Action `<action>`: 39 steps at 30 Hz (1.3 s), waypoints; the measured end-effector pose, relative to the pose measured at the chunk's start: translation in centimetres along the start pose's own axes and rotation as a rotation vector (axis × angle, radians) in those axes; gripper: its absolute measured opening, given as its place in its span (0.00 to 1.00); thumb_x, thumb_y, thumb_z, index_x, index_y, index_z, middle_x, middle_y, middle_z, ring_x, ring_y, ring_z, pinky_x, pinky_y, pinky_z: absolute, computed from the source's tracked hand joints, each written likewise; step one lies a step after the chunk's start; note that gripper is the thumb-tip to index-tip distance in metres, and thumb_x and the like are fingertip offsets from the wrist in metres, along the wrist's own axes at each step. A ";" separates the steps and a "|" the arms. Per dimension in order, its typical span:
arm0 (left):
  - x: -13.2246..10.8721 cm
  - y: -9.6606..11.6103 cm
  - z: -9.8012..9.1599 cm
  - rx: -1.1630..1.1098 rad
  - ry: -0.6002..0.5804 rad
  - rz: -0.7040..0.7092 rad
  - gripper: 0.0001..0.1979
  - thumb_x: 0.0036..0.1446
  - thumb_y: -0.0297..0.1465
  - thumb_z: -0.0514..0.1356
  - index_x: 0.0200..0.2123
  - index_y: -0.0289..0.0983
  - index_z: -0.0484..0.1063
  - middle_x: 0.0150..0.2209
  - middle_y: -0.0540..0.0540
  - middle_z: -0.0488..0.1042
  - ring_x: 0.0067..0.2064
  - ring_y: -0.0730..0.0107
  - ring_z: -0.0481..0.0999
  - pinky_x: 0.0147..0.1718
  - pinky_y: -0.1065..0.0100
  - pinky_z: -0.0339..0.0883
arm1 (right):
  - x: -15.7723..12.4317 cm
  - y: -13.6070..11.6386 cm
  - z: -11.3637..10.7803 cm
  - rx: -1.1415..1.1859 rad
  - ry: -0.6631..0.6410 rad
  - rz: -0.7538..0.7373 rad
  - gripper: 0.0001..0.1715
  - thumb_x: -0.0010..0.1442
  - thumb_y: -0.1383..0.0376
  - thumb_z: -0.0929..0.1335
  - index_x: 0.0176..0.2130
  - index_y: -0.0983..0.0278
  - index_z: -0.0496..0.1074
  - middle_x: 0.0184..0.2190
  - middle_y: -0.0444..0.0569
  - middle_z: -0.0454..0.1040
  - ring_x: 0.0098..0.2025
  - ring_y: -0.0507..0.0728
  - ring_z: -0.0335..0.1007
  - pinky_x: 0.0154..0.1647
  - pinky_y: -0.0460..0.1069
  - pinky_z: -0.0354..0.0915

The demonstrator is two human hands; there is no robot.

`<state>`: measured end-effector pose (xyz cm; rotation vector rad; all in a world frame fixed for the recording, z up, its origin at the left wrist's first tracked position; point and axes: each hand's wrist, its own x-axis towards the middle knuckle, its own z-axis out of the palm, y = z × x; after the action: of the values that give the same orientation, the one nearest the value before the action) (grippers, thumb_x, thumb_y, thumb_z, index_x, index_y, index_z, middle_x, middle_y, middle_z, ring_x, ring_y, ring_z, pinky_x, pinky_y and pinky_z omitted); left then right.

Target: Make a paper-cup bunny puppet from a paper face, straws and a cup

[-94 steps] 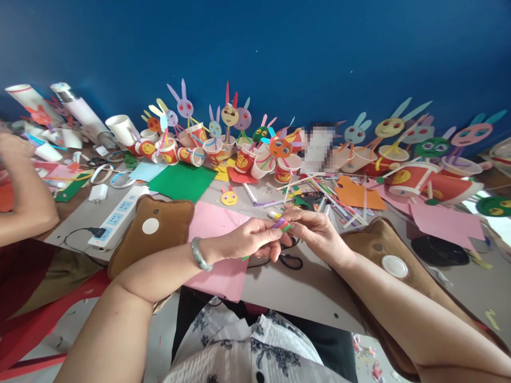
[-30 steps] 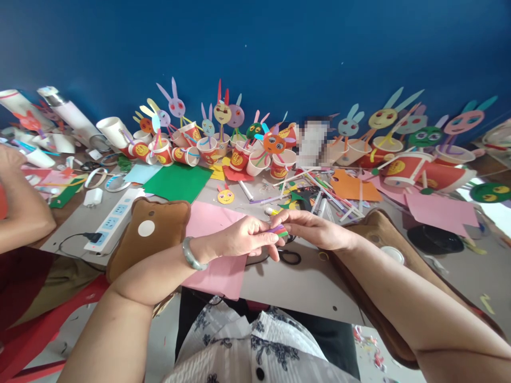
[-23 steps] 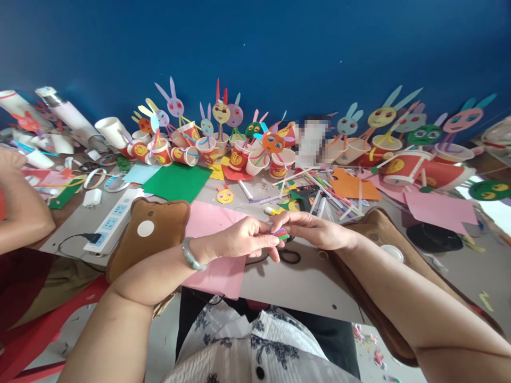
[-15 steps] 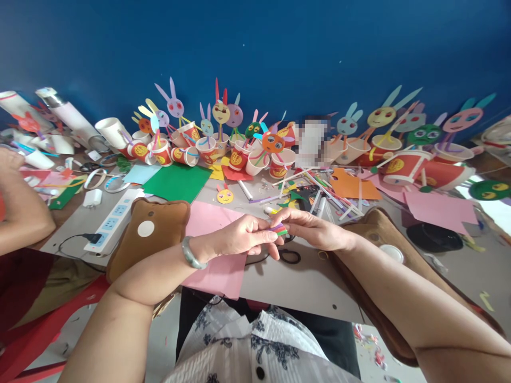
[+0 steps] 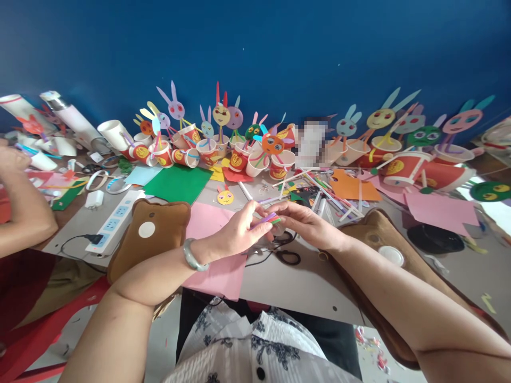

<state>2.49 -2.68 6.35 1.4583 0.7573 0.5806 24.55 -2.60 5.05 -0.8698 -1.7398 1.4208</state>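
Note:
My left hand (image 5: 244, 230), with a jade-like bangle on its wrist, pinches a small bundle of coloured paper strips (image 5: 273, 218) in purple, orange-red and green. From the other side, the closed fingers of my right hand (image 5: 304, 223) grip the same strips near their free ends. Part of the bundle is hidden by my fingers. Black-handled scissors (image 5: 288, 257) lie on the table just below both hands. Pink paper (image 5: 223, 276) lies under my left wrist. A yellow paper rabbit face (image 5: 225, 197) rests beyond my left hand.
Paper cups (image 5: 239, 159) with paper rabbit figures line the blue wall. Brown cushion-like pads (image 5: 159, 229) lie either side, with a power strip (image 5: 115, 221) further left. Pens and paper scraps (image 5: 319, 194) clutter the middle. Another person's arm (image 5: 30, 199) reaches in at left.
My left hand has tilted up, its knuckles higher, and the strips have moved slightly left and up. My right fingers have shifted left with them, and more of the scissors shows.

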 end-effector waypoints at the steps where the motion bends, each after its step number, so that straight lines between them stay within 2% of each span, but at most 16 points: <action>1: 0.0 -0.2 0.0 0.015 0.026 0.029 0.15 0.65 0.39 0.59 0.50 0.38 0.62 0.33 0.46 0.78 0.23 0.79 0.66 0.22 0.73 0.58 | 0.0 -0.1 0.2 0.024 0.009 0.008 0.15 0.67 0.56 0.68 0.50 0.61 0.73 0.40 0.48 0.77 0.37 0.53 0.73 0.42 0.51 0.69; 5: 0.1 -0.6 0.0 0.047 0.054 0.095 0.14 0.65 0.39 0.58 0.48 0.40 0.61 0.33 0.47 0.77 0.28 0.74 0.74 0.25 0.73 0.62 | 0.0 -0.6 1.2 0.103 0.063 0.051 0.20 0.66 0.53 0.69 0.53 0.61 0.67 0.34 0.47 0.77 0.34 0.54 0.73 0.38 0.51 0.69; 8: 0.2 -0.2 0.1 0.072 0.060 0.121 0.11 0.66 0.39 0.57 0.45 0.39 0.63 0.33 0.46 0.77 0.28 0.75 0.74 0.26 0.74 0.63 | 0.0 -0.8 1.5 0.080 0.136 0.062 0.22 0.65 0.50 0.69 0.49 0.62 0.67 0.29 0.44 0.76 0.32 0.53 0.71 0.37 0.50 0.68; 11: 0.2 0.2 0.1 0.027 0.067 0.092 0.12 0.66 0.41 0.57 0.43 0.38 0.63 0.32 0.47 0.77 0.24 0.78 0.70 0.23 0.75 0.61 | 0.1 -0.7 1.5 -0.004 0.219 0.068 0.22 0.62 0.47 0.71 0.43 0.62 0.70 0.30 0.45 0.75 0.31 0.53 0.70 0.36 0.50 0.68; 15: 0.4 0.5 0.1 -0.114 0.054 0.025 0.13 0.65 0.41 0.58 0.40 0.39 0.61 0.28 0.50 0.77 0.18 0.83 0.60 0.19 0.76 0.55 | 0.1 -0.4 1.5 -0.096 0.317 0.066 0.25 0.60 0.45 0.71 0.41 0.63 0.72 0.32 0.47 0.76 0.32 0.54 0.71 0.35 0.50 0.68; 21: 0.6 0.4 -0.4 -0.291 0.029 -0.011 0.15 0.62 0.41 0.61 0.38 0.40 0.57 0.31 0.48 0.80 0.18 0.85 0.60 0.19 0.76 0.52 | -0.1 -0.1 1.7 -0.097 0.406 0.028 0.25 0.57 0.45 0.73 0.40 0.60 0.69 0.35 0.48 0.76 0.31 0.55 0.71 0.32 0.50 0.68; 28: 0.7 0.6 -0.6 -0.387 0.041 -0.075 0.16 0.60 0.40 0.62 0.37 0.40 0.57 0.31 0.48 0.80 0.17 0.86 0.57 0.17 0.78 0.45 | -0.5 -0.5 2.1 -0.390 0.483 -0.070 0.22 0.60 0.44 0.70 0.36 0.59 0.67 0.33 0.48 0.72 0.35 0.57 0.70 0.41 0.54 0.67; 34: 1.1 0.3 -0.8 -0.365 0.070 -0.016 0.14 0.60 0.39 0.62 0.38 0.39 0.60 0.32 0.49 0.80 0.18 0.85 0.58 0.18 0.77 0.49 | -0.7 -0.1 2.3 -0.554 0.593 -0.185 0.16 0.62 0.50 0.70 0.33 0.57 0.65 0.29 0.47 0.71 0.37 0.60 0.68 0.51 0.61 0.64; 37: 1.4 0.4 -1.1 -0.358 0.168 0.035 0.14 0.61 0.39 0.62 0.37 0.40 0.59 0.30 0.50 0.79 0.17 0.85 0.57 0.17 0.76 0.47 | -0.8 -0.2 2.3 -0.563 0.589 -0.254 0.13 0.63 0.55 0.70 0.32 0.56 0.64 0.27 0.46 0.70 0.35 0.60 0.67 0.54 0.63 0.62; 39: 1.6 0.5 -1.3 -0.351 0.238 0.059 0.15 0.60 0.39 0.62 0.37 0.40 0.58 0.29 0.50 0.79 0.17 0.85 0.56 0.17 0.76 0.46 | -0.8 -0.4 2.4 -0.545 0.579 -0.245 0.13 0.62 0.56 0.70 0.31 0.57 0.63 0.27 0.47 0.70 0.35 0.60 0.66 0.53 0.62 0.63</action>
<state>2.65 -0.61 6.76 1.1011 0.7537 0.8963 22.93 -4.56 4.99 -1.1588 -1.7026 0.4555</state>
